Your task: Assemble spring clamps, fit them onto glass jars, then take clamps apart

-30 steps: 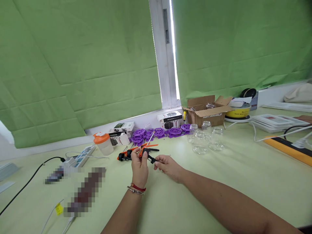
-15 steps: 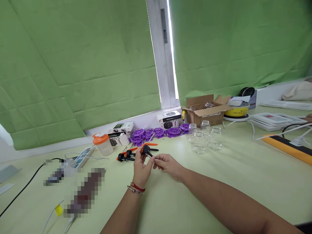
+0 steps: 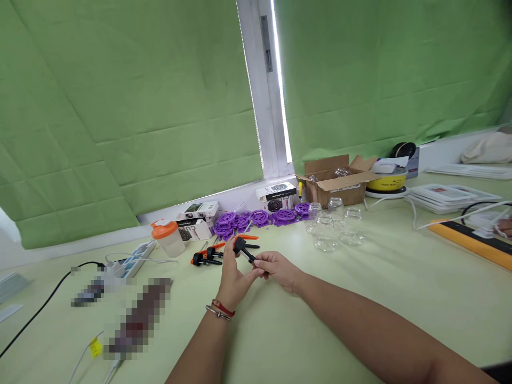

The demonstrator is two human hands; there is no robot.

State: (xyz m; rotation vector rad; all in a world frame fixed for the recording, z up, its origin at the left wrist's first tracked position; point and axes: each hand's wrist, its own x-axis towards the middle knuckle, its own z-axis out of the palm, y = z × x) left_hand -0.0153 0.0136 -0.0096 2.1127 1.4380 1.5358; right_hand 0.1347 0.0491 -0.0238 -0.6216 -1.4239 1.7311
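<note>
Both my hands are on a small black rod-like piece with a rounded black head (image 3: 248, 255), held tilted above the table. My left hand (image 3: 235, 277) curls its fingers round the head end, and its thumb reaches to the lower end of the rod. My right hand (image 3: 278, 271) pinches that lower end, partly hiding it. Just behind my left hand lie similar black and orange pieces (image 3: 205, 257), with orange strips and black rods. Several purple openwork plastic parts (image 3: 260, 218) lie farther back.
A shaker cup with an orange lid (image 3: 168, 237) and a power strip (image 3: 140, 256) stand left. Several clear glass-like vessels (image 3: 326, 232), an open cardboard box (image 3: 340, 186) and a yellow round container (image 3: 386, 180) are right. A person's fingers (image 3: 504, 226) show at the right edge.
My left thumb has slid down the rod toward my right fingers, so more of the rod shows. At the right edge the other person's hand has come lower.
</note>
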